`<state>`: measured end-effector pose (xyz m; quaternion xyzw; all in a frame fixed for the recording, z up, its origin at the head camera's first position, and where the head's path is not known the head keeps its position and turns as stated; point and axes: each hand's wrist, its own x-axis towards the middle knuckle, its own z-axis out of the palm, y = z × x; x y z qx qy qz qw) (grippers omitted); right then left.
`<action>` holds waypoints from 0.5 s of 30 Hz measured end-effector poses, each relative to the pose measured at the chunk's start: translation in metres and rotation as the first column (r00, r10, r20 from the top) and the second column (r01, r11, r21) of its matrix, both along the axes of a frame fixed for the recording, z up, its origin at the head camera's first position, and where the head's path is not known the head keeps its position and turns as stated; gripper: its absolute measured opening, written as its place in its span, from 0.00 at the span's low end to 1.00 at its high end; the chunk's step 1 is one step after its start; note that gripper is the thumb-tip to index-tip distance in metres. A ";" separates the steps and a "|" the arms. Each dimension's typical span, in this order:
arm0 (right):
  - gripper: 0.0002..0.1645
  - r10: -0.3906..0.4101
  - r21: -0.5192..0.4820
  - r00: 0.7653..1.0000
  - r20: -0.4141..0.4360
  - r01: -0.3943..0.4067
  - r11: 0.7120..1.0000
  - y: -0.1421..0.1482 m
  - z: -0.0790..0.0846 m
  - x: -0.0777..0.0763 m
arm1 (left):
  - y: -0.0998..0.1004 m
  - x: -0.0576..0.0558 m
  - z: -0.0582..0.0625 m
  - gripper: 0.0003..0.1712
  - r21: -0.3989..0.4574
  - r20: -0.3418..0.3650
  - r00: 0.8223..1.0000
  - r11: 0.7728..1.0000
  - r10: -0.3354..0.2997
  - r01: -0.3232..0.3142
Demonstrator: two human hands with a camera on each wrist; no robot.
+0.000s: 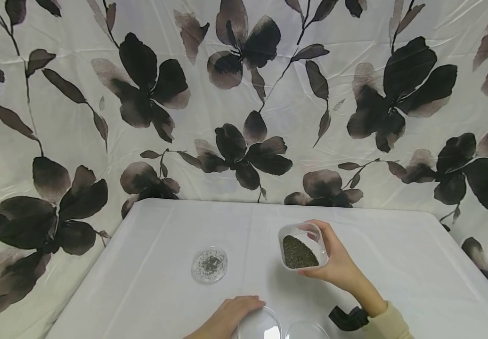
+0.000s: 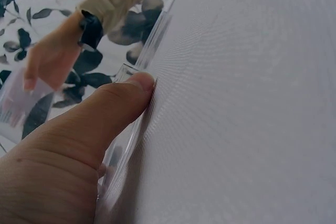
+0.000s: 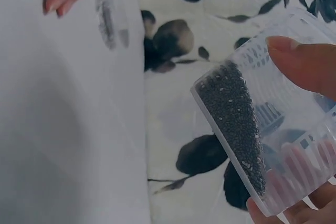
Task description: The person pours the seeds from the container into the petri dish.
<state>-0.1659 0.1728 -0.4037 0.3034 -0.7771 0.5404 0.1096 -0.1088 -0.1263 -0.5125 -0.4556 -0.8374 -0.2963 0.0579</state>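
My right hand (image 1: 340, 264) holds a clear plastic tub (image 1: 322, 249) above the table, thumb on one side and fingers round the other. Dark small seeds (image 3: 231, 124) are heaped against one side of the tub, with some pale ones among them. At the table's near side, my left hand (image 1: 237, 311) grips the rim of a clear round dish (image 1: 259, 326); its thumb (image 2: 126, 95) presses the edge in the left wrist view. Farther off, to the left, a clear petri dish (image 1: 209, 265) lies on the table with dark specks scattered in it.
Another clear round dish (image 1: 307, 331) lies beside the gripped one, partly cut off by the frame's bottom edge. A white cloth covers the table (image 1: 163, 226). Behind it hangs a flower-print sheet (image 1: 244, 103). A black wrist strap (image 1: 347, 318) sits by the right sleeve.
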 end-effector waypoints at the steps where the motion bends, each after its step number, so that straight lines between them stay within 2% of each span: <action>1: 0.59 0.007 0.011 1.000 -0.007 -0.007 1.000 -0.003 0.004 0.003 | 0.000 0.000 0.000 0.44 0.001 -0.002 1.000 1.000 -0.002 0.002; 6: 0.57 0.035 0.057 0.998 -0.052 -0.032 0.998 -0.017 0.020 0.017 | -0.001 -0.001 0.000 0.45 0.006 -0.087 0.996 1.000 -0.006 0.006; 12: 0.55 0.132 0.063 0.981 -0.143 -0.124 0.990 -0.030 0.021 0.024 | -0.001 -0.002 -0.003 0.46 0.021 -0.130 0.991 1.000 -0.019 0.022; 15: 0.54 0.143 0.091 0.974 -0.173 -0.129 0.987 -0.035 0.021 0.028 | -0.001 -0.002 -0.004 0.47 0.029 -0.134 0.991 0.999 -0.028 0.032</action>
